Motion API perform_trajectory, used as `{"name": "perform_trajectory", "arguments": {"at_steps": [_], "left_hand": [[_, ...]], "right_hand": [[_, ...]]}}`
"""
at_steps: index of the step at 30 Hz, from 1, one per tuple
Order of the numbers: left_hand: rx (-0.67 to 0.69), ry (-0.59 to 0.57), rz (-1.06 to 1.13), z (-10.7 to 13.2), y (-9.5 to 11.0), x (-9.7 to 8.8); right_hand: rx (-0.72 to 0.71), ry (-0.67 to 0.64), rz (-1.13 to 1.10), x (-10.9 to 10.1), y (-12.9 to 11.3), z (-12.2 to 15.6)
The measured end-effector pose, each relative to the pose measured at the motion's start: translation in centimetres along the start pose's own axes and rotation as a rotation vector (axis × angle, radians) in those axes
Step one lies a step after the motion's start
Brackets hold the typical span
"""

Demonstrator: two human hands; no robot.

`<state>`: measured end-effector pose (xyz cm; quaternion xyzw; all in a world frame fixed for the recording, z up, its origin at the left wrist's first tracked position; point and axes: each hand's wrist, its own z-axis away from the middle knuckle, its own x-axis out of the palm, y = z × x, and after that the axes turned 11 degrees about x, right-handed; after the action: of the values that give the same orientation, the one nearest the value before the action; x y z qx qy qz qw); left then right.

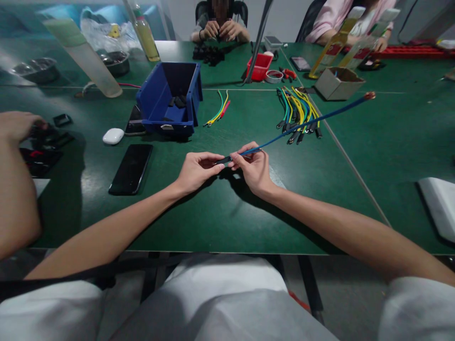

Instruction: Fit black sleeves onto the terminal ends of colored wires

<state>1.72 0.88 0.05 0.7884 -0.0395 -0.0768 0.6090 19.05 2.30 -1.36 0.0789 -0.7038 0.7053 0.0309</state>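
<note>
My left hand pinches a small black sleeve-like piece between thumb and fingers. Close against it, my right hand grips a blue wire near the black piece. The wire runs up and to the right, ending in bare copper strands. Whether the wire is inside the black piece or only meets it, I cannot tell. Beyond my right hand lies a bundle of yellow and green wires with black ends. A few short yellow, green and red wires lie farther off, ahead of my hands.
A blue bin with dark pieces in it stands ahead left. A black phone and a white case lie left. A co-worker's arm is at far left; other people sit opposite. A cardboard box and bottles stand ahead right.
</note>
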Motion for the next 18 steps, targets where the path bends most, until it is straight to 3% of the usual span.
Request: {"name": "perform_trajectory", "arguments": {"at_steps": [18], "left_hand": [[0.121,0.013,-0.146,0.41,0.13,0.17]], "right_hand": [[0.022,-0.012,0.015,-0.04,-0.17,0.16]]}}
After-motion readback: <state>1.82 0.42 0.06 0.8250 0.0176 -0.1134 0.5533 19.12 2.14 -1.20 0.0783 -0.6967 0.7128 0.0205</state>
